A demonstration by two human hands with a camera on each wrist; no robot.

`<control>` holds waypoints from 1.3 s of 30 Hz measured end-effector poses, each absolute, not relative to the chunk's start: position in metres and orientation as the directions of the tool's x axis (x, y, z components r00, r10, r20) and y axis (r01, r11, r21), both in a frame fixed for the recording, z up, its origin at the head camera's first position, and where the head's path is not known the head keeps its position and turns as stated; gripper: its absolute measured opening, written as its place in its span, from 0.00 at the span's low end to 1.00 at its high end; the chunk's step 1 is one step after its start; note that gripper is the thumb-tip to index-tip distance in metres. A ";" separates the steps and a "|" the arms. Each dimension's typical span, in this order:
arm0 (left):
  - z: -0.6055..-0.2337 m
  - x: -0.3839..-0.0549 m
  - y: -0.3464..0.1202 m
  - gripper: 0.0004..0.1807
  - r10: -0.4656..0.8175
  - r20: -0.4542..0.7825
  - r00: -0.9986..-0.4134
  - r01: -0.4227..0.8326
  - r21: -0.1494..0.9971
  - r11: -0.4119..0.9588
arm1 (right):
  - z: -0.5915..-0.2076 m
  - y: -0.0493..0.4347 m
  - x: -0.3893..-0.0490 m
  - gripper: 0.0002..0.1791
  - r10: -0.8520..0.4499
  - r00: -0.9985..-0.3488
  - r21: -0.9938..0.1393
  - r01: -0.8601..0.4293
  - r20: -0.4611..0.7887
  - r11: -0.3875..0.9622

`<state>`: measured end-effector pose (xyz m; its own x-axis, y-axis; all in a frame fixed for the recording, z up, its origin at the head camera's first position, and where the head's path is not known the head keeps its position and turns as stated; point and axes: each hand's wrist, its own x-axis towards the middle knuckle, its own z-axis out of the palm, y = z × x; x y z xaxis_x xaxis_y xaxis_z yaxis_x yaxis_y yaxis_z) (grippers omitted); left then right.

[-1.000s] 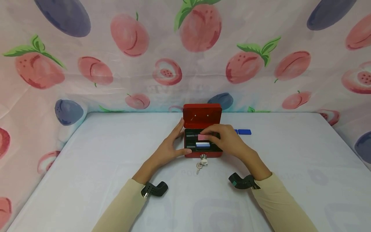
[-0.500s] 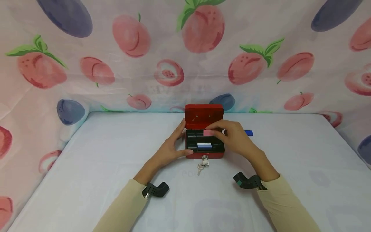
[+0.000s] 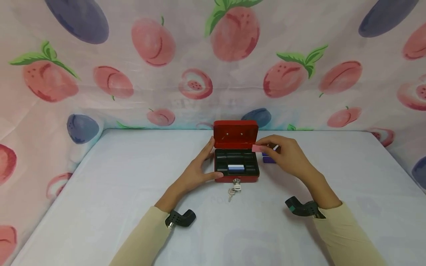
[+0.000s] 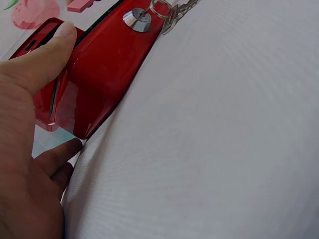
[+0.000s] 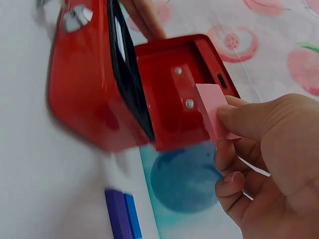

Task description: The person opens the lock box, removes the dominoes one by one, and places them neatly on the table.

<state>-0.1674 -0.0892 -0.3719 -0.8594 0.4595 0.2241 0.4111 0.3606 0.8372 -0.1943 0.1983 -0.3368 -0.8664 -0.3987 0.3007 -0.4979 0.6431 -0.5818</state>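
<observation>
A red cash box [image 3: 237, 178] stands on the table with its lid [image 3: 235, 133] up and a black tray [image 3: 229, 158] inside. My left hand [image 3: 193, 173] steadies its left side, thumb on the front rim and straight fingers reaching along toward the lid. Between thumb and fingers, my right hand [image 3: 289, 155] pinches a small pink block [image 3: 256, 148], raised near the box's back right corner. A blue-and-white block [image 3: 236, 169] lies in the front part of the tray. Beside the box, a purple block [image 5: 117, 214] and a blue block [image 5: 132, 215] lie side by side, partly behind my right hand in the head view.
Keys [image 3: 231, 192] hang from the lock [image 3: 237, 181] at the box's front. A fruit-print cloth [image 3: 186, 44] hangs behind the white-covered table [image 3: 116, 177]. Black wrist mounts [image 3: 181, 218] sit on both arms.
My right hand has lifted the pink block out of the tray and carried it right, past the box's edge. My left hand stays at the box's left side.
</observation>
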 end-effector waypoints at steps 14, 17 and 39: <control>-0.373 -0.166 -0.088 0.52 0.452 0.228 -0.863 0.416 0.828 0.377 | -0.350 0.247 -0.189 0.15 -0.266 -0.945 -0.617 -0.327 0.192 0.716; -0.373 -0.166 -0.088 0.52 0.452 0.233 -0.861 0.419 0.829 0.371 | -0.353 0.255 -0.190 0.15 -0.247 -0.952 -0.623 -0.307 0.184 0.720; -0.374 -0.167 -0.089 0.53 0.449 0.225 -0.865 0.412 0.830 0.376 | -0.378 0.284 -0.197 0.15 -0.213 -0.974 -0.636 -0.211 0.074 0.742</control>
